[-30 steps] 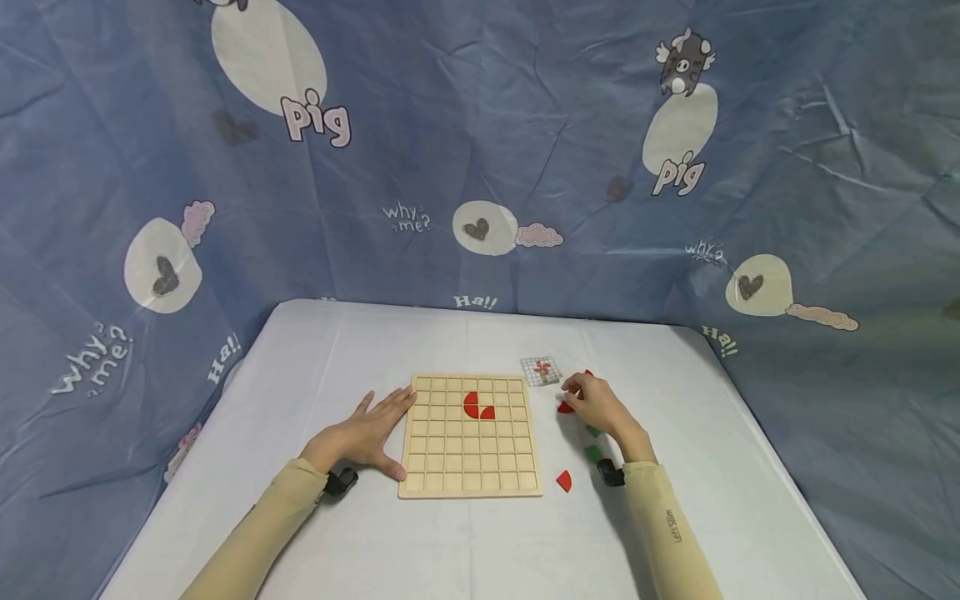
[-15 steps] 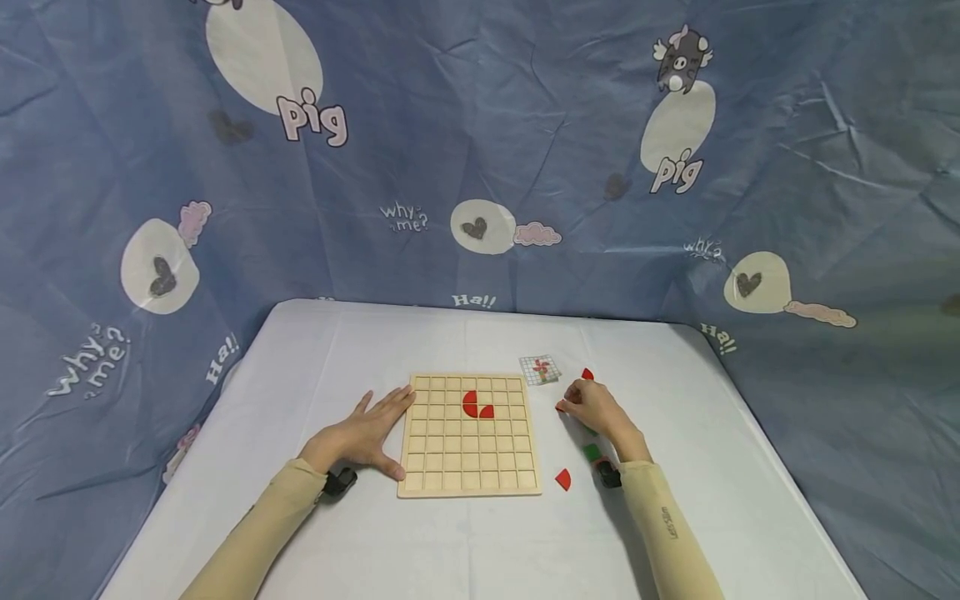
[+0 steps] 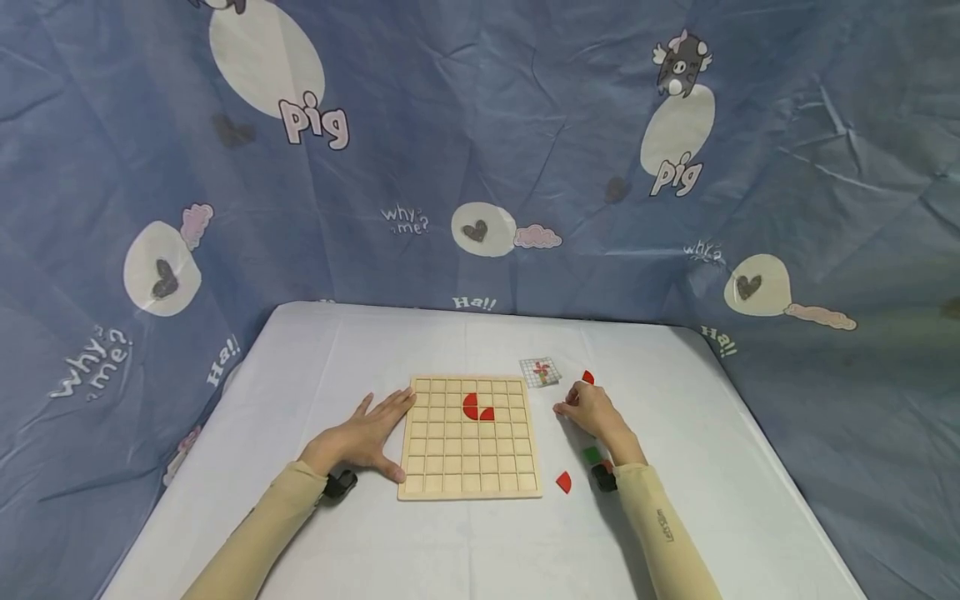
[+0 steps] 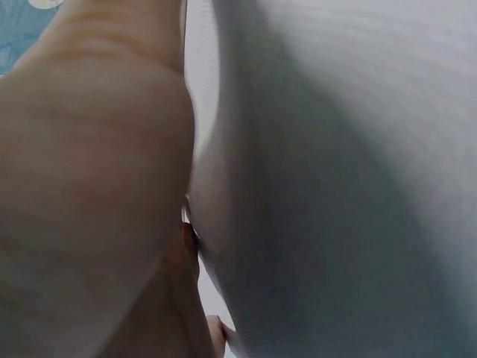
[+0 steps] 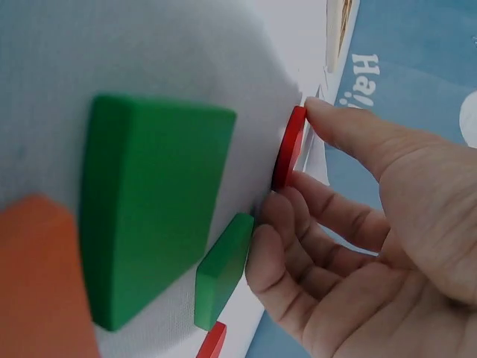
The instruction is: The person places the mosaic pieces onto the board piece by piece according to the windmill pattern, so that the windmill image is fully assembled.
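Observation:
My left hand [image 3: 367, 435] lies spread, fingers and thumb at the left edge of a square wooden grid board [image 3: 450, 446]. In the left wrist view, the palm side and wrist [image 4: 89, 164] fill the left half. Three red quarter-circle pieces [image 3: 470, 412] sit in cells of the board's upper middle. To the board's right, my right hand [image 3: 596, 412] pinches another red piece [image 5: 289, 149], thumb on one end and fingertips at the other, close over the white cloth. Its curled lower fingers are right beside a small green block [image 5: 223, 272].
A small card with a printed pinwheel pattern [image 3: 541, 372] lies beyond the board's right corner. Loose red quarter-circles lie behind the right hand [image 3: 588, 377] and near the board's lower right [image 3: 564, 482]. A larger green block [image 5: 156, 201] and an orange block [image 5: 41, 283] lie below the right wrist.
My right hand has shifted slightly left and towards me, its fingers closing over the red piece that showed beside it. The left hand and board have stayed put.

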`<state>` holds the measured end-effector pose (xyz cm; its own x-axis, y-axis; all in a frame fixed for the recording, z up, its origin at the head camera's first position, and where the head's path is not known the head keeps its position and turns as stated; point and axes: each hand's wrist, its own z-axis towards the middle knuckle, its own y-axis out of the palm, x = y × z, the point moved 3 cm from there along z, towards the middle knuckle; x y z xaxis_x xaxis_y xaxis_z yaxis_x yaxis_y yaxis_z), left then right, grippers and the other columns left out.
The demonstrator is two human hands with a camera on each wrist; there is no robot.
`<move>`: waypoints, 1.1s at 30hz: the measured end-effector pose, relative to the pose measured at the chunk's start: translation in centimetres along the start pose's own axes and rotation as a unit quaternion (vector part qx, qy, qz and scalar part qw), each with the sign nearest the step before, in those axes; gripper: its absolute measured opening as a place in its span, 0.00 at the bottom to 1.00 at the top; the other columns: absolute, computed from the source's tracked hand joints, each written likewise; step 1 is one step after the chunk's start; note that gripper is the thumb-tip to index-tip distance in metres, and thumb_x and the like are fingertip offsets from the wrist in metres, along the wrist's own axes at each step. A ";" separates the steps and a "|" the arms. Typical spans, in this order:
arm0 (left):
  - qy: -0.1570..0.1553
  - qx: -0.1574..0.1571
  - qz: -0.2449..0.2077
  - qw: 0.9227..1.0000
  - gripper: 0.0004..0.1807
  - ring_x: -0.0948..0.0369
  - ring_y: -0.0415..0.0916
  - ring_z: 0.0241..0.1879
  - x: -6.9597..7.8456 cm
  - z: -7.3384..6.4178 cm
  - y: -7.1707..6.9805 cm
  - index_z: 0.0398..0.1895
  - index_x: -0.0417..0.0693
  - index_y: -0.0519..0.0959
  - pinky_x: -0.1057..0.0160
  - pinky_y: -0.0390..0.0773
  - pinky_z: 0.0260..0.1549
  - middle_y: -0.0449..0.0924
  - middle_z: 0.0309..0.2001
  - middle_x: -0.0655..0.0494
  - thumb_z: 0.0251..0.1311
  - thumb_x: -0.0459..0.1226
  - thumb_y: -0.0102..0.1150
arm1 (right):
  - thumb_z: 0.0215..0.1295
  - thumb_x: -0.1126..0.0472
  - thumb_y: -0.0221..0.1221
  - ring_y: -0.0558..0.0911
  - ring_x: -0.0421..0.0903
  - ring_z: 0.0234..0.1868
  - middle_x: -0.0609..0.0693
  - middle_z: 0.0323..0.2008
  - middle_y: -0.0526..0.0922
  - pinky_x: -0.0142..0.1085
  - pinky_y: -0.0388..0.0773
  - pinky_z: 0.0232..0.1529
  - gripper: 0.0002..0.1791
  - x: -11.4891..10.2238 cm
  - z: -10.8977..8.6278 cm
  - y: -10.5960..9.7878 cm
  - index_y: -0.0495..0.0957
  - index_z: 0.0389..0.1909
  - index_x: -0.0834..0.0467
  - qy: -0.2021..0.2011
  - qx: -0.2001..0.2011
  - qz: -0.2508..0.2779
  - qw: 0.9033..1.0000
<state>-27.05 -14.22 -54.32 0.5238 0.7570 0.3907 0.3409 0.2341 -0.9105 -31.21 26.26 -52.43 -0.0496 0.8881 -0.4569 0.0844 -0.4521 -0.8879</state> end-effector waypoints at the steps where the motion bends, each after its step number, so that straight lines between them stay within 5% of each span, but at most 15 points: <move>1: -0.002 -0.002 0.005 1.000 0.78 0.44 0.37 0.77 0.0 0.0 0.1 0.77 0.39 0.41 0.33 0.34 0.70 0.37 0.78 0.42 0.27 0.71 0.68 | 0.57 0.53 0.68 0.75 0.43 0.27 0.51 0.28 0.81 0.35 0.73 0.27 0.16 0.1 -0.1 0.0 0.76 0.33 0.61 0.001 0.001 0.002 1.000; 13: -0.003 -0.002 0.006 1.000 0.78 0.44 0.37 0.77 -0.1 0.1 0.2 0.77 0.39 0.41 0.33 0.34 0.70 0.37 0.78 0.42 0.26 0.71 0.67 | 0.57 0.70 0.64 0.78 0.44 0.36 0.52 0.37 0.82 0.39 0.79 0.39 0.10 -0.3 0.0 -0.2 0.83 0.41 0.62 -0.103 -0.018 0.008 0.994; 33: -0.002 0.001 0.007 1.000 0.77 0.44 0.38 0.77 0.0 0.0 0.1 0.76 0.39 0.42 0.32 0.35 0.70 0.38 0.78 0.42 0.27 0.71 0.68 | 0.58 0.60 0.67 0.78 0.39 0.31 0.47 0.30 0.81 0.34 0.78 0.34 0.07 -0.4 0.6 0.3 0.80 0.33 0.58 -0.080 -0.018 0.008 0.997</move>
<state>-27.03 -14.21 -54.43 0.5248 0.7633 0.3768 0.3322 0.2240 -0.9162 -31.76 25.70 -52.53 -0.2049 0.8555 -0.4755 0.1214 -0.4598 -0.8797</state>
